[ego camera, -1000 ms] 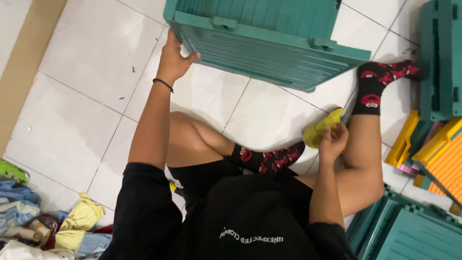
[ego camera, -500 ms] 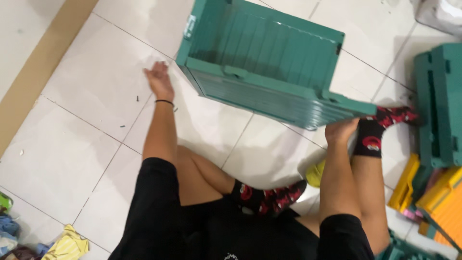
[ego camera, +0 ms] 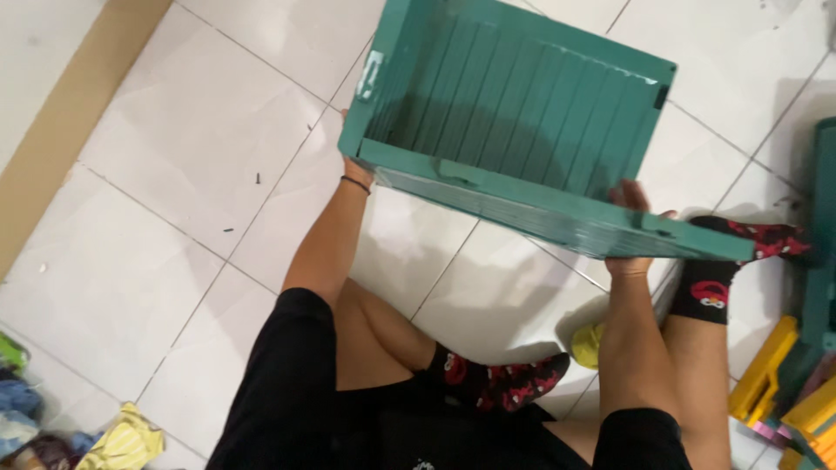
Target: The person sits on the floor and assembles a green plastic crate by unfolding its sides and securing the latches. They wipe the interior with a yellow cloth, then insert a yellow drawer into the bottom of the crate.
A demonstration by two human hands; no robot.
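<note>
I sit on a white tiled floor with both arms stretched forward. A large green slatted plastic crate [ego camera: 514, 113] is lifted off the floor and tilted, its open side facing me. My left hand [ego camera: 355, 170], with a black band on the wrist, grips the crate's lower left corner and is mostly hidden behind it. My right hand [ego camera: 634, 209] clasps the crate's near right wall, fingers wrapped over the edge. A yellow-green cloth [ego camera: 589, 345] lies on the floor by my right knee.
My feet wear black socks with red patterns [ego camera: 501, 379]. Another green crate [ego camera: 819, 270] stands at the right edge, with yellow and orange plastic pieces [ego camera: 771, 383] below it. A heap of clothes [ego camera: 52, 426] lies at the lower left. A tan strip [ego camera: 61, 130] runs along the left.
Both hands have taken hold of the crate and raised it, tilting its opening toward me. My right hand has let go of the yellow-green cloth, which now lies on the floor.
</note>
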